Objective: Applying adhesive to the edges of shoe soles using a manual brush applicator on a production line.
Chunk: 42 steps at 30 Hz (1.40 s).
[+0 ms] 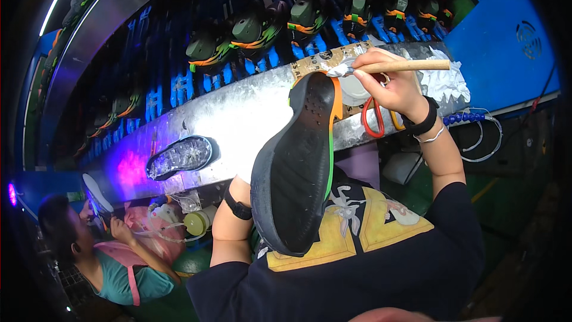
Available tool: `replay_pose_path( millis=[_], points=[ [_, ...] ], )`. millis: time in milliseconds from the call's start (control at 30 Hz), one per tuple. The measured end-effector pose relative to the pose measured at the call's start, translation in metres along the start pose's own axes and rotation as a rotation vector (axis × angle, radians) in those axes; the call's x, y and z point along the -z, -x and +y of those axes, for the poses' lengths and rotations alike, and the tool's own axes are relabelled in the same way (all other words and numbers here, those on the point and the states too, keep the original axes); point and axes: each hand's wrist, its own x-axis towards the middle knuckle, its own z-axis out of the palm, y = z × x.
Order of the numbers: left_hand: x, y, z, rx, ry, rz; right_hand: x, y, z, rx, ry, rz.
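My left hand (pixel 241 188) is mostly hidden behind a black shoe sole (pixel 301 161) with an orange and green edge, which it holds up tilted, toe toward the metal ledge. My right hand (pixel 390 86) grips a wooden-handled brush (pixel 396 66). The brush's white, glue-laden tip (pixel 339 70) sits just above the toe of the sole. A black band is on each wrist.
A grey metal ledge (pixel 238 113) runs across, with another sole (pixel 180 157) lying on it. Behind it, green and orange shoes (pixel 256 30) ride on blue holders. Red-handled scissors (pixel 374 118) and white rags (pixel 444 80) lie near my right hand. A co-worker (pixel 89 244) sits at lower left.
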Motion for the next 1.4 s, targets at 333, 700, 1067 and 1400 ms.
replay_pose_path(
  millis=[333, 700, 1067, 1400],
  points=[
    [-0.018, -0.005, 0.015, -0.076, -0.093, 0.023, -0.004, -0.009, 0.002, 0.114, 0.026, -0.026],
    [-0.017, -0.01, 0.02, -0.118, -0.175, 0.039, -0.005, 0.007, -0.003, -0.009, 0.007, -0.087],
    [-0.018, -0.005, 0.03, -0.142, -0.237, 0.052, -0.006, 0.015, -0.013, -0.215, -0.253, -0.012],
    [-0.051, 0.0, 0.057, -0.004, -0.06, -0.015, -0.027, 0.003, -0.013, 0.058, 0.026, 0.062]
  ],
)
